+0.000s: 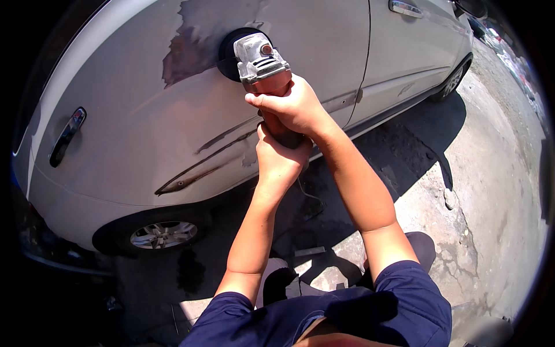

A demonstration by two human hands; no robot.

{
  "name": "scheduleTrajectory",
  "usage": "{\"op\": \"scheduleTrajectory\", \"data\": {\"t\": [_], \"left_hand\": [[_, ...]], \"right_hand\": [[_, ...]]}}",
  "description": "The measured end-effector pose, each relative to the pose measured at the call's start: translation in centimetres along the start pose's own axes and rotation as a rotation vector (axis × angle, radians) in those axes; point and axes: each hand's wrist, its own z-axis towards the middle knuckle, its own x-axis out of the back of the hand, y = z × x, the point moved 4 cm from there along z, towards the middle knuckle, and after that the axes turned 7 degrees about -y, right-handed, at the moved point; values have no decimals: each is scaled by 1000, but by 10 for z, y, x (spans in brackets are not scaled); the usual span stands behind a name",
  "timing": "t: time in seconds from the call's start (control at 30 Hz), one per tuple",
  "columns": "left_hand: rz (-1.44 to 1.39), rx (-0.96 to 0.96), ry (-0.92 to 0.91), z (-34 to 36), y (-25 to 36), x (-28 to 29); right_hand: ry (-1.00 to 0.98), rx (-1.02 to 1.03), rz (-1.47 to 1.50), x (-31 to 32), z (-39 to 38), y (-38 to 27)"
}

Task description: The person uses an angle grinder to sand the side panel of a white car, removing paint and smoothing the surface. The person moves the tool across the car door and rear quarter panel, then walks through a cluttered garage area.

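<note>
Grey cast-metal gear head, scuffed and chalky, on a reddish-brown body: angle sander (pixel 263 61), up at the top middle of my view on the car's rear door (pixel 133 127). Dark slots and a round reddish-brown button on the head. Round black backing pad (pixel 227 61) sits face to the door; can't tell how hard it presses. It overlaps the right side of a ragged-edged stripped patch (pixel 188 52), mottled grey to brown. Door skin around it is pale, dull, smoothly curved. Lower down, a long, narrow, dark trim scar (pixel 193 178) tapers to a point, small hole near the tip.

Right hand (pixel 298 107): closed round the body just behind the gear head, thumb laid across the top, pointing left. Left hand (pixel 281 159): wrapped round the darker rear end, right below it. Fingers curled in on both; tips hidden on the far side. Both arms reach well forward, wrists close together, left forearm steep, right one slanting in from lower right.

Nearby: glossy black door handle (pixel 67 137) left, silver multi-spoke alloy wheel (pixel 163 235) lower left, cracked rough concrete (pixel 491 191) right.
</note>
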Motion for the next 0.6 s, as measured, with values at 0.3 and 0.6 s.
{"op": "scheduleTrajectory", "data": {"t": [0.3, 0.6], "left_hand": [[-14, 97, -94, -13, -7, -2], [43, -84, -9, 2, -19, -13]], "right_hand": [[67, -35, 27, -1, -16, 25], [65, 42, -34, 9, -7, 12]]}}
